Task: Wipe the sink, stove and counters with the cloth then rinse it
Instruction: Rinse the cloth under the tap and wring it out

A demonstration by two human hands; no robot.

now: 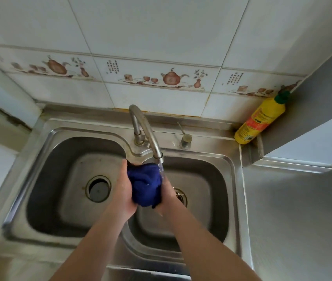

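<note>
A bunched dark blue cloth [144, 183] is held between both my hands over the divider of the double steel sink [45, 138]. My left hand [123, 191] grips its left side. On the cloth's right side, my right hand [168, 196] grips it from below. Water runs from the curved steel faucet [144, 130] onto the cloth's upper right edge and my right hand. The fingers of both hands are mostly hidden behind the cloth.
A yellow bottle [260, 118] with a green cap stands in the back right corner on the ledge. A small steel soap-dispenser knob [185, 139] sits right of the faucet base. The left basin has a plugged drain [98, 188]; a grey counter [294, 220] lies to the right.
</note>
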